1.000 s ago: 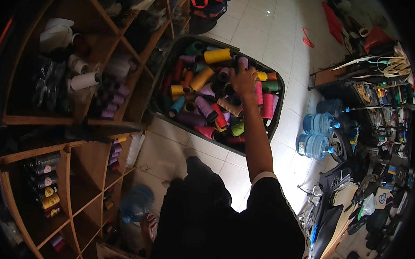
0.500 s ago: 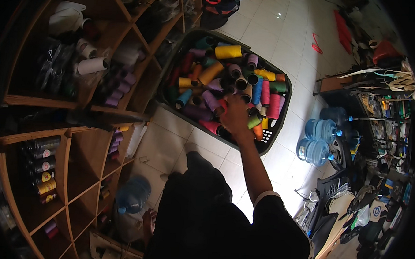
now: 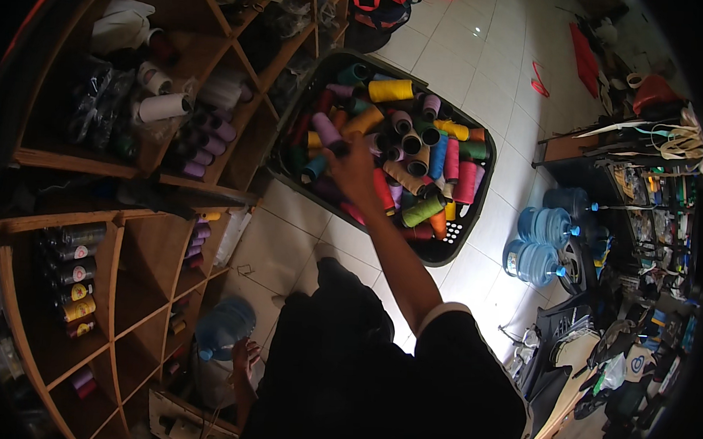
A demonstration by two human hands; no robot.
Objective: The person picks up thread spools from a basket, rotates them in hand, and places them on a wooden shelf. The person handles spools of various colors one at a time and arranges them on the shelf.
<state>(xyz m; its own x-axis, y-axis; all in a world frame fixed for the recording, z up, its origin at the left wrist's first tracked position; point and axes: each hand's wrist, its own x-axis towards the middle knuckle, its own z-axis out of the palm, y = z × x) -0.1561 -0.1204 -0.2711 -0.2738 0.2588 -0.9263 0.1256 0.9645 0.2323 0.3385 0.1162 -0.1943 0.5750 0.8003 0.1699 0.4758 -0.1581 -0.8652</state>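
A dark plastic basket (image 3: 479,206) on the tiled floor is heaped with thread spools in many colours. My right hand (image 3: 354,176) reaches in over its left half. Its fingers are closed on the lower end of a purple thread spool (image 3: 325,128), which tilts up to the left; the fingertips are partly hidden. Beside that hand lie a yellow-orange spool (image 3: 362,121), a red spool (image 3: 383,191) and a tan spool (image 3: 404,178). Low on the left, my left hand (image 3: 244,358) hangs with fingers apart and nothing in it, near a blue water jug (image 3: 227,324).
Wooden cubby shelves (image 3: 117,287) along the left hold spools and plastic-wrapped goods. Several blue water jugs (image 3: 536,261) stand on the floor at right, beside a cluttered rack (image 3: 647,195). A dark bag with red straps (image 3: 382,6) sits beyond the basket.
My right hand has moved left across the basket, and the purple spool has shifted left with it. The red and tan spools now show more. My left hand has risen a little into view.
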